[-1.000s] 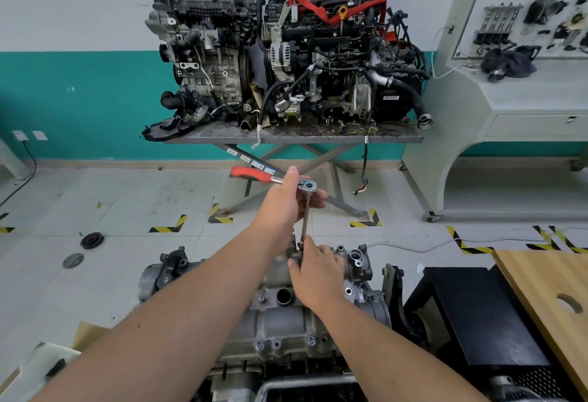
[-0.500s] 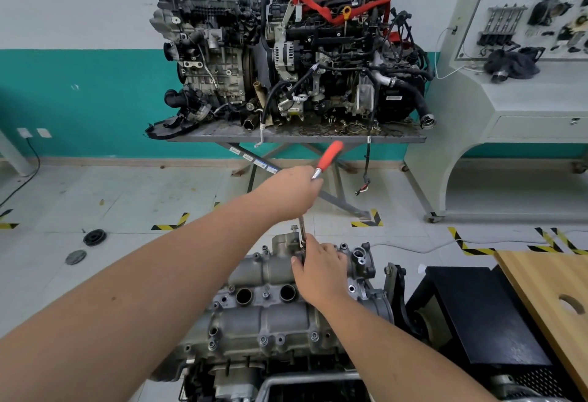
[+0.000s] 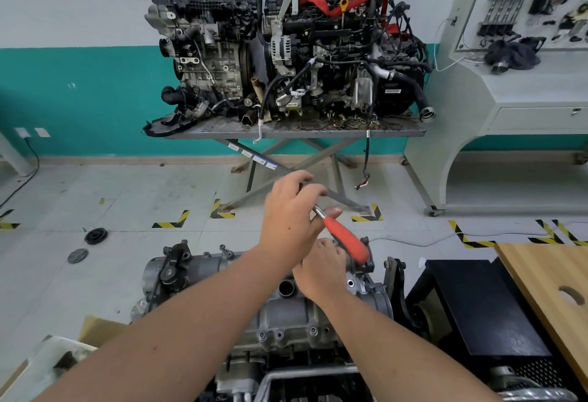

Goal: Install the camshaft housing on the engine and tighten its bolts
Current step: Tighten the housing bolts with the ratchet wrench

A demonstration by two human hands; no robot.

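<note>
The grey camshaft housing (image 3: 286,315) sits on top of the engine in front of me, with bolts along its near edge. My left hand (image 3: 291,214) grips the head end of a ratchet wrench, whose red handle (image 3: 345,237) points down to the right. My right hand (image 3: 319,269) rests on the far right part of the housing, under the wrench, with its fingers curled round the hidden extension. The socket and the bolt under it are covered by my hands.
Two other engines (image 3: 286,48) stand on a metal scissor table (image 3: 286,132) by the wall. A grey training bench (image 3: 509,93) is at the right, a wooden board (image 3: 553,290) and a black box (image 3: 477,306) at the near right. Round caps (image 3: 95,236) lie on the floor.
The wrench handle has swung clockwise, from pointing left, through up-right, to pointing down-right. My left hand turned with it. My right hand stayed on the housing.
</note>
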